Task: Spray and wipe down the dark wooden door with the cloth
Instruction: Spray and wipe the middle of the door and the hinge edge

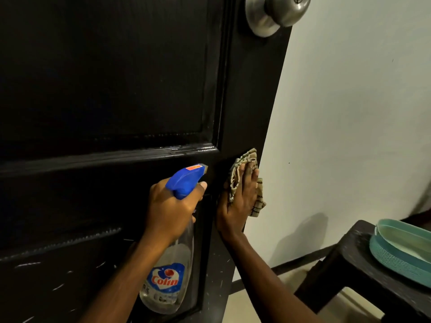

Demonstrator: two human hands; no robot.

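The dark wooden door (112,85) fills the left and middle of the view, with raised panels and a wet sheen along the moulding. My left hand (172,206) grips the neck of a clear spray bottle (172,276) with a blue trigger head, nozzle pointing right toward the door's edge strip. My right hand (238,201) presses a striped beige cloth (242,164) flat against the door's right edge strip, fingers stretched upward over it. Part of the cloth hangs off past the door edge.
A round metal door knob (275,12) juts out at the top of the door's edge. A white wall (349,113) lies to the right. A dark stool (345,264) at lower right carries a teal basket (401,248).
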